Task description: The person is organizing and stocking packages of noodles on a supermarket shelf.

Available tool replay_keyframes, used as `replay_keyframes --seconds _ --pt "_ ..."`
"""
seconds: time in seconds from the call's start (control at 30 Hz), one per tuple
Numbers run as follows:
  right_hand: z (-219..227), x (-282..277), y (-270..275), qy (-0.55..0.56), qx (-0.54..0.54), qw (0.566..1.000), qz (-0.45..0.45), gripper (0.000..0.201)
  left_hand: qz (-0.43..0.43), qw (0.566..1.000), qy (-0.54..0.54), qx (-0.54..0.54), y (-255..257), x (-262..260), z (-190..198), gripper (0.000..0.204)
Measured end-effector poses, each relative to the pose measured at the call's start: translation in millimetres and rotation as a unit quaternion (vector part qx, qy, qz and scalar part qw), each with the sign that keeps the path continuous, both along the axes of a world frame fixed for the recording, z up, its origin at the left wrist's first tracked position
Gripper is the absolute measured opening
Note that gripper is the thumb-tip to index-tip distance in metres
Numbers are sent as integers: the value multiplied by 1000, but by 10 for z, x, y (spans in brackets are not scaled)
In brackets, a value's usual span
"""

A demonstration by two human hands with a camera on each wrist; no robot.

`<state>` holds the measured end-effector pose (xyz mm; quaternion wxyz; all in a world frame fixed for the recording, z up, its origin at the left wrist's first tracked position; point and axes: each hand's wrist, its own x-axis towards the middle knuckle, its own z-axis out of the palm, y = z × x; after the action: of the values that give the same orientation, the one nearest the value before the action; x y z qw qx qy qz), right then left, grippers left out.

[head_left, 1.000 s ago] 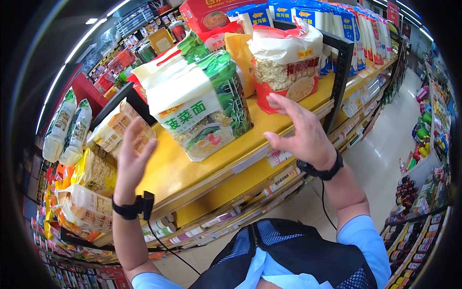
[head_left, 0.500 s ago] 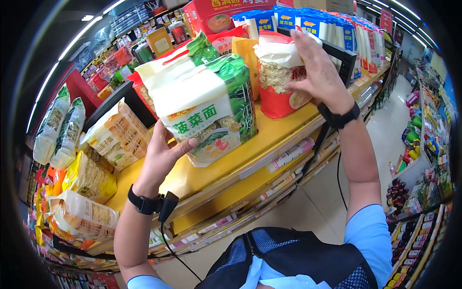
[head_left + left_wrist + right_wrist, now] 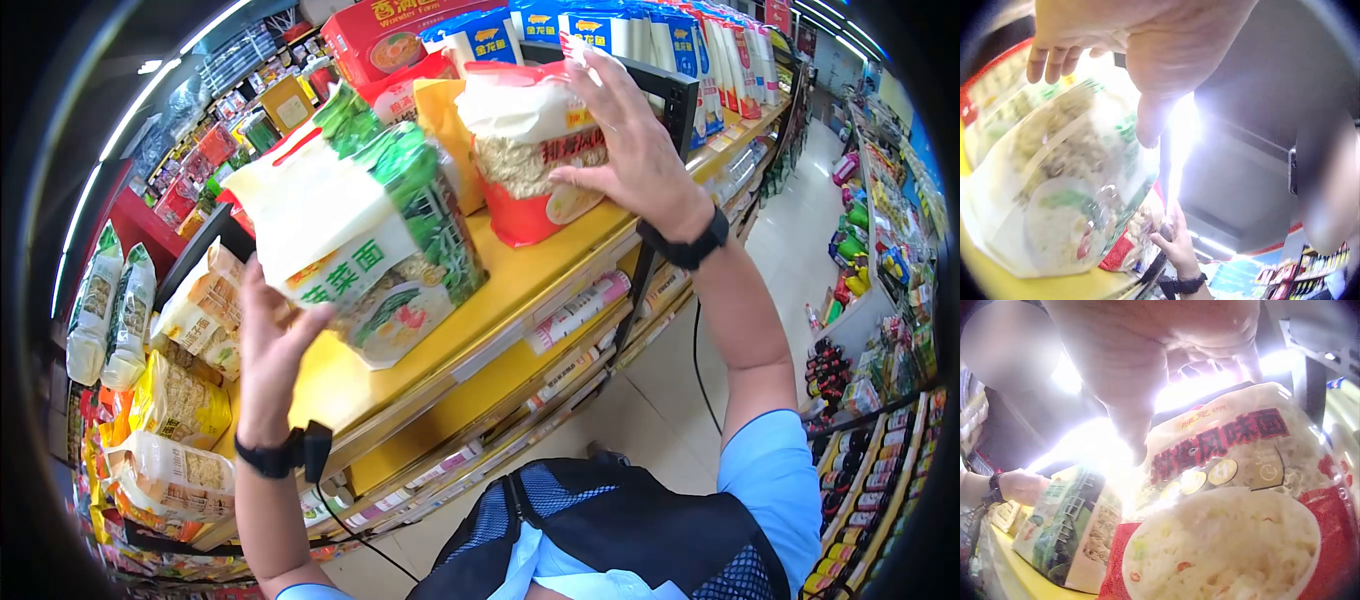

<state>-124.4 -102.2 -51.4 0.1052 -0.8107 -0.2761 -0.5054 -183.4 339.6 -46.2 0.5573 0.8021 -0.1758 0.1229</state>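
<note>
A white-and-green bag of noodles point(image 3: 400, 300) stands on the yellow shelf point(image 3: 330, 390), its clear lower front showing the noodles inside. My left hand point(image 3: 270, 350) is at its left side, fingers extended up along it and thumb across the front corner. The left wrist view shows the fingers over the bag's edge. To the right stands a red-and-white bag of noodles point(image 3: 525, 150). My right hand point(image 3: 645, 155) lies along its right side, fingers stretched toward the top and thumb over the front. Fingertips reach behind the bag's top in the right wrist view.
Behind are an orange pack point(image 3: 445, 130), a red box point(image 3: 400, 40) and blue-and-white packs point(image 3: 590, 35). A black upright post point(image 3: 680, 110) rises just past my right hand. More noodle packs point(image 3: 180, 400) sit left. An aisle floor point(image 3: 770, 230) runs at right.
The right hand has come up from the shelf edge to the red-and-white bag. The left hand has moved to the white-and-green bag's side, then drawn slightly left. The head view has shifted.
</note>
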Motion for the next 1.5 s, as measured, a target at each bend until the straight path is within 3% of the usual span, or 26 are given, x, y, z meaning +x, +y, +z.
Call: replay_keyframes --seconds 0.07,0.13,0.2,0.27,0.47,0.53,0.7,0.73,0.77,0.83,0.9,1.03,1.13,1.27,1.4,1.43,1.47,1.5 --pt "-88 -140 -111 -2 47 999 19 109 119 980 -154 43 -51 -171 202 88" --pt "-272 -190 -234 16 54 998 13 106 154 940 -286 106 -429 -377 559 69" --pt "-418 -221 -316 66 98 992 48 110 91 949 -269 138 -837 -431 832 59" --pt "-523 -192 -388 106 98 987 76 108 96 922 -262 270 -1337 -301 1051 49" --pt "-679 -164 -621 169 76 972 147 99 58 865 -201 455 -2131 997 1266 43" --pt "-695 -146 -700 177 86 965 171 94 47 825 -159 540 -2201 1425 1346 47" --pt "-833 -27 -797 185 101 956 203 96 -40 805 37 591 -2400 1777 1517 60" --pt "-857 -3 -791 186 109 953 212 97 -47 800 21 598 -2291 1932 1475 63" --pt "-885 20 -789 194 120 945 236 98 -78 784 -65 612 -2065 2133 1374 52" --pt "-877 30 -770 192 142 939 247 99 -63 753 -94 648 -2161 2160 1381 35" --pt "-876 60 -738 205 148 930 268 100 39 722 18 691 -2326 2162 1458 28" --pt "-861 51 -723 226 92 933 263 96 135 764 36 630 -2370 2263 1490 39" --pt "-864 104 -719 228 70 934 264 91 152 828 41 538 -2302 2406 1433 39" --pt "-663 193 -658 248 49 941 227 89 126 821 25 556 -2150 2675 1413 42" --pt "-550 312 -577 233 39 955 180 86 117 764 -49 633 -2005 2877 1397 51" --pt "-531 307 -543 225 38 959 169 84 113 791 6 601 -2048 2801 1423 60" --pt "-523 305 -523 226 37 960 163 85 104 766 -30 634 -1905 2965 1400 64" --pt "-513 305 -502 226 29 962 151 85 88 772 -27 629 -1929 2896 1432 59"
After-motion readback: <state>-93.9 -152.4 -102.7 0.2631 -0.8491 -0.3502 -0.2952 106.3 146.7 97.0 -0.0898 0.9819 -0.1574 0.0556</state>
